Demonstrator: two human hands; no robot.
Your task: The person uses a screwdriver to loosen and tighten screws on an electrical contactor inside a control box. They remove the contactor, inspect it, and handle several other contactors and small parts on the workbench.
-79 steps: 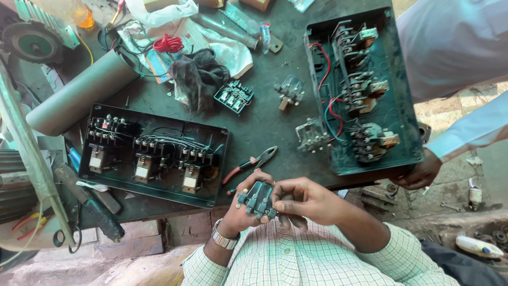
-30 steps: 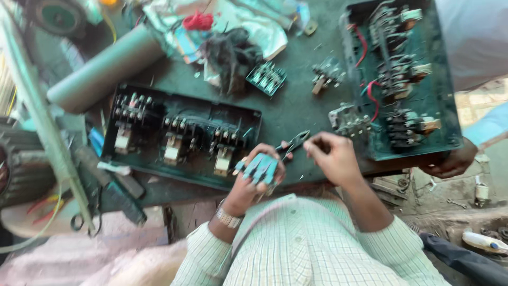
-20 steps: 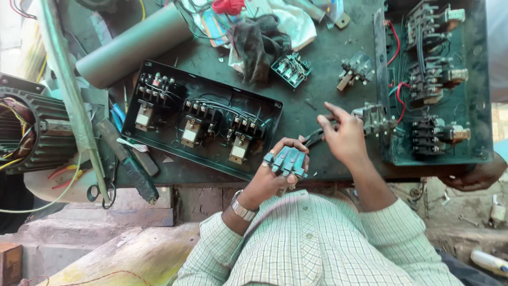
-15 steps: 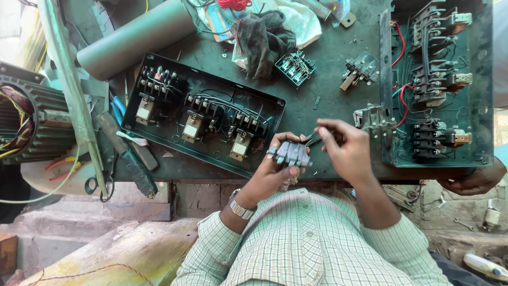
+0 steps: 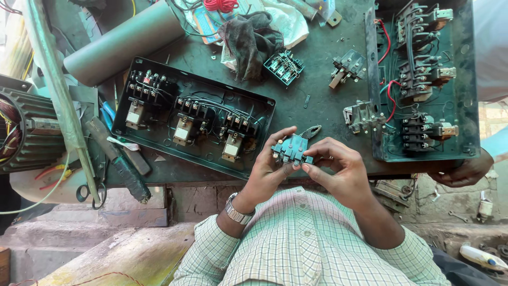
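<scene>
Since half a second ago the right hand (image 5: 338,164) has dropped lower, its fingers now closed on the small teal plastic contact block (image 5: 291,150) beside the left hand (image 5: 270,168), whose grip also clasps it. The one block's long axis runs left-right, above the dark green surface (image 5: 312,79) edge. Behind lies one black open tray (image 5: 193,117) with three contactors.

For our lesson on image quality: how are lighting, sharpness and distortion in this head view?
Head view: strong daylight, washed out at the right edge; hard shadows under the grey tube; the teal contact block and both hands, left and right, sharp; wide-angle bending along the edges.
</scene>
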